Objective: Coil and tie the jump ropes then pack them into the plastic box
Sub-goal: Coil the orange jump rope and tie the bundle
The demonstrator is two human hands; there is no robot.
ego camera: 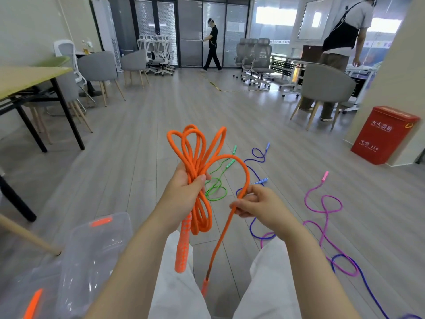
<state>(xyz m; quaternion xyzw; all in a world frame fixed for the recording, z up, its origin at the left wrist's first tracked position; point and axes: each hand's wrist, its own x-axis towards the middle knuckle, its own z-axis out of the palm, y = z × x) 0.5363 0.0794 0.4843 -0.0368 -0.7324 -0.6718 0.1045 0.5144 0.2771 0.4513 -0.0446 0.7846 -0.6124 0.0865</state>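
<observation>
Holding one orange rope [197,171]; three ropes floored

You get a bright, evenly daylit view with the windows [276,18] at the far right blown out to white glare, soft faint shadows on the floor [161,125], wide-angle bending at the edges, and slight blur on the plastic box [92,249] lower left.

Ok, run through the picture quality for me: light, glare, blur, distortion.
Head view: daylight from the far windows blows out to white; the wide-angle lens bows the room edges; the clear plastic box at lower left carries bright glare streaks and looks smeared; the hands, left and right, and the orange jump rope are fairly sharp; shadows on the floor are soft.
</observation>
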